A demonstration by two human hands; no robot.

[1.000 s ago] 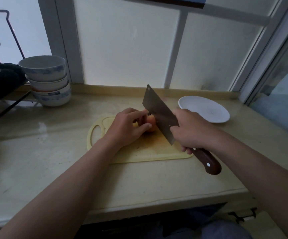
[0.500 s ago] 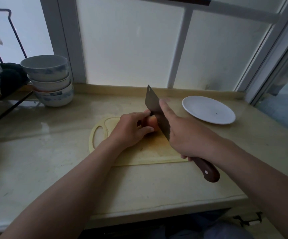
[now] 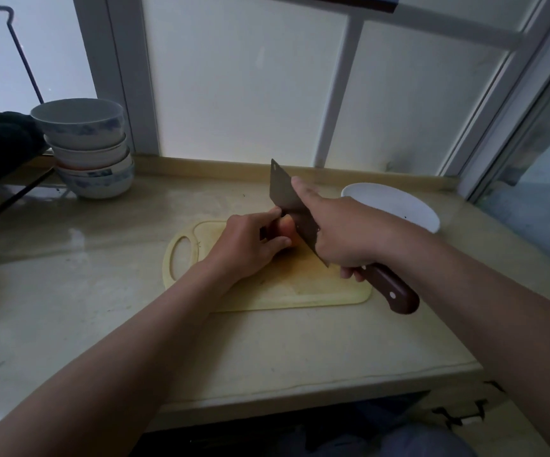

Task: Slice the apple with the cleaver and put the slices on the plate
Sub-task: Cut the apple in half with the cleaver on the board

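Observation:
A reddish apple (image 3: 288, 230) sits on the pale yellow cutting board (image 3: 300, 285), mostly covered by my left hand (image 3: 250, 244), whose fingers and thumb curl round it. My right hand (image 3: 346, 237) grips the cleaver (image 3: 286, 199) by its brown wooden handle, with the index finger stretched along the top of the blade. The blade stands on edge against the right side of the apple. A white plate (image 3: 395, 206) lies just behind my right hand, with nothing seen on it.
A stack of blue-patterned bowls (image 3: 87, 150) stands at the back left beside a black wire rack (image 3: 6, 133). Frosted window panes run along the back of the beige counter (image 3: 69, 291). The counter's front edge is close to me.
The right index finger has stretched out along the blade's spine, and the cleaver has turned more upright against the apple. My left hand keeps its hold on the apple.

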